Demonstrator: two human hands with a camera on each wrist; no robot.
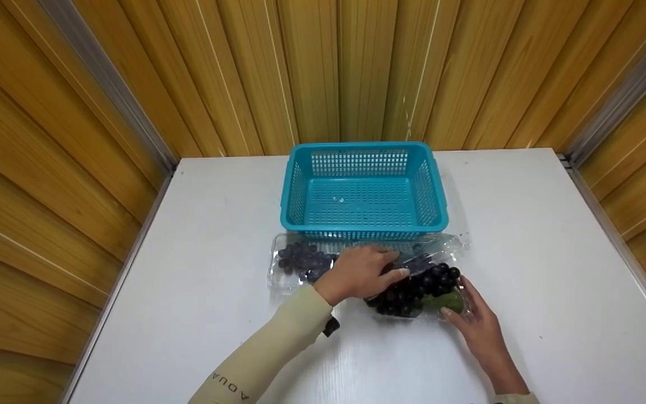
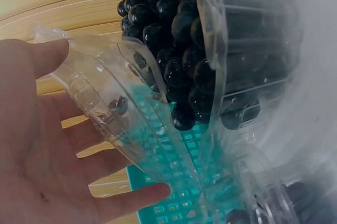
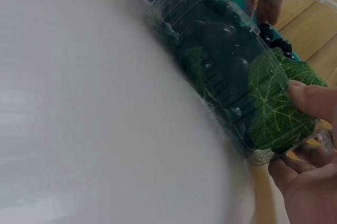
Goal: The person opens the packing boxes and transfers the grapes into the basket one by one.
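An opened clear plastic clamshell box (image 3: 221, 76) holds a bunch of black grapes (image 1: 398, 297) and a green leaf (image 3: 276, 100). My left hand (image 1: 359, 272) holds its raised lid (image 2: 105, 71), with the thumb on one side and the fingers spread along the other. At the box's right end, my right hand (image 1: 480, 325) grips the corner, thumb over the leaf side and fingers beneath. Beside it on the left lies another clear box (image 1: 273, 275) with dark grapes (image 1: 303, 258) inside, partly covered by my left hand and arm.
A turquoise basket (image 1: 365, 229) with perforated walls stands right behind the boxes. Everything rests on a white table (image 1: 211, 235). Wood-patterned panels (image 1: 356, 67) enclose the back and both sides.
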